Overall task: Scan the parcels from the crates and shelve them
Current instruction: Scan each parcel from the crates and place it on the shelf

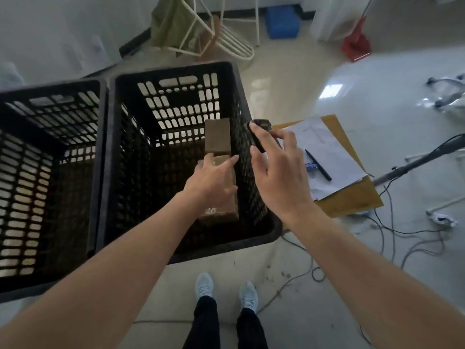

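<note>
Two black slotted crates stand side by side on the floor. The right crate (176, 71) holds two brown cardboard parcels along its right wall. My left hand (211, 182) reaches down into it, fingers spread over the near parcel (221, 212); whether it grips is hard to tell. The far parcel (217, 136) lies just beyond my fingertips. My right hand (279, 172) hovers above the crate's right rim and holds a black handheld scanner (260, 133) between thumb and fingers. The left crate (50, 91) shows no parcels.
A clipboard with white papers (332, 157) and a black pen (318, 165) lies on the floor right of the crates. Cables (392, 233) trail across the tiles at right. A white wire stool (221, 39), blue box (281, 21) and red dustpan (356, 45) stand behind. My shoes (226, 290) are below.
</note>
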Motion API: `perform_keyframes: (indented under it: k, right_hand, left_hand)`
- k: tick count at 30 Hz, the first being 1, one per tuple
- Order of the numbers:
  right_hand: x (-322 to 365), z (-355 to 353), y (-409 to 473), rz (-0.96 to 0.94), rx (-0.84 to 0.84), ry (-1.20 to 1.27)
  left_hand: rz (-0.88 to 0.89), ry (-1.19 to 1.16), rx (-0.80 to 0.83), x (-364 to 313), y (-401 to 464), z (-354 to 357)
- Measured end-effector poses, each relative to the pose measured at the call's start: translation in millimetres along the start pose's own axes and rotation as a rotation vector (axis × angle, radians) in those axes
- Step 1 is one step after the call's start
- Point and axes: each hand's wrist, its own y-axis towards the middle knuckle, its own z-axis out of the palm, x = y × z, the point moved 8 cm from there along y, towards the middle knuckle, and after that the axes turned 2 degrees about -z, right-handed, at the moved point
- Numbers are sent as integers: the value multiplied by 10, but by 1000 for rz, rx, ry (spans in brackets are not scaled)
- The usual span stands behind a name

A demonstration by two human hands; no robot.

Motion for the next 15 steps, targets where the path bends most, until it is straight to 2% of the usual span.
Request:
perform_keyframes:
  k: [3, 6, 11, 15]
  right_hand:
    - [-98, 52, 41, 1, -8, -10]
    - [-166, 94, 86, -2, -4, 1]
    - [-125, 45, 96, -16, -19, -17]
    - [-73, 19, 99, -35, -27, -9]
  left_hand:
    - [-66, 52, 117, 22, 130, 273]
    - [-112, 52, 155, 145, 216, 433]
    - [-140, -55, 53, 284, 291, 386]
    - [-372, -185, -17, 523, 249, 347]
